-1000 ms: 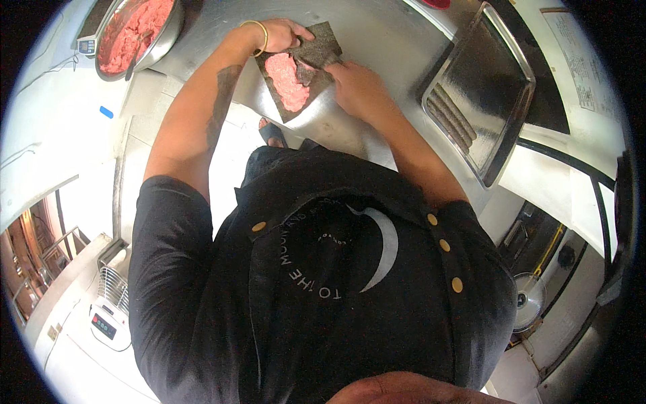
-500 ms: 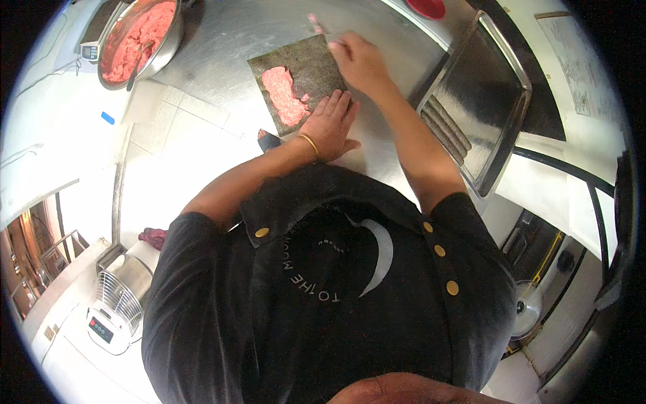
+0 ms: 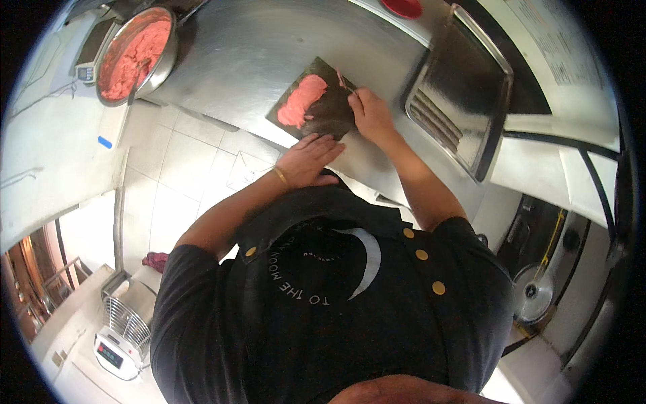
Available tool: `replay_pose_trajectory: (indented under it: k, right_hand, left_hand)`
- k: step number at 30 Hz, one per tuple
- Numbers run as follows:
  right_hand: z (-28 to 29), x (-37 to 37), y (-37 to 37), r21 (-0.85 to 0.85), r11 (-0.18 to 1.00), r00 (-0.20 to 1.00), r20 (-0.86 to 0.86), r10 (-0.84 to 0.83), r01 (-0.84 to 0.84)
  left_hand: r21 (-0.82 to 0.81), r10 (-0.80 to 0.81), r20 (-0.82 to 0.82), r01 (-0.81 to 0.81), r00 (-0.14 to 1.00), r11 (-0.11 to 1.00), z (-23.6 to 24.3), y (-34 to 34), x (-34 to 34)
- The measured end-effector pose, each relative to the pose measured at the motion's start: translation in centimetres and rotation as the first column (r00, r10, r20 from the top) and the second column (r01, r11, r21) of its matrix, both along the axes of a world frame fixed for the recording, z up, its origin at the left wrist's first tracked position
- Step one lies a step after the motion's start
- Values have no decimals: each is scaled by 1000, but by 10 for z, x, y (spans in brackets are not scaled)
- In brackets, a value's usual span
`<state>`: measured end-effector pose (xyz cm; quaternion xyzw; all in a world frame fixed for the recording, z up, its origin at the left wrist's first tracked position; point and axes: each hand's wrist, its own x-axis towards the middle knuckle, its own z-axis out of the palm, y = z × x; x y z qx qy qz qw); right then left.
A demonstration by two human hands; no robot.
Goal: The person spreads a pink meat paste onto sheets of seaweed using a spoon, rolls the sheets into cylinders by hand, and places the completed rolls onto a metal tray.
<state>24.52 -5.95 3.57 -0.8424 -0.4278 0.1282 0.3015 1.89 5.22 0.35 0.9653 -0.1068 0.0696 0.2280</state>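
Note:
A dark seaweed sheet point(image 3: 328, 116) lies on the steel table with a patch of pink paste point(image 3: 301, 99) on its left part. My left hand point(image 3: 311, 156) lies flat at the sheet's lower edge, fingers stretched out and holding nothing. My right hand point(image 3: 370, 116) is closed round a thin utensil point(image 3: 341, 79) at the sheet's upper right; pink paste clings to the utensil, whose exact shape is unclear.
A steel bowl point(image 3: 160, 75) of pink mince with a utensil in it sits at upper left beside a scale point(image 3: 85, 73). A metal tray point(image 3: 459, 77) holding several dark rolls is on the right. A red dish point(image 3: 402, 8) is at the top, and a white appliance point(image 3: 111, 347) stands at lower left.
My left hand has moved from the sheet's top to its lower edge and opened. The lifted sheet now lies flat. My right hand went up with the utensil, then slightly down.

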Motion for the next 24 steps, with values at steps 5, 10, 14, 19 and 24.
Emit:
replay_pose_trajectory:
  k: [5, 10, 14, 19, 24]
  right_hand:
    - [1, -54, -43, 121, 993, 999, -45, 8, -3]
    - [4, -54, -43, 34, 997, 997, -39, -72, 73]
    - [10, -48, -37, -18, 999, 980, 191, 51, -49]
    - [12, -28, -29, -152, 944, 898, 296, 327, -293]
    - [32, -35, -9, -274, 874, 846, 257, 468, -400]
  left_hand:
    - [-245, 138, 1, -134, 990, 960, 24, 4, -56]
    - [-2, 202, 48, -202, 978, 979, 28, -16, -33]
    - [190, 171, -77, -154, 982, 970, 26, -35, -1]
    - [210, 80, -246, -27, 966, 977, 29, -33, 18]
    - [189, 101, -276, -49, 956, 981, 28, -19, 23]
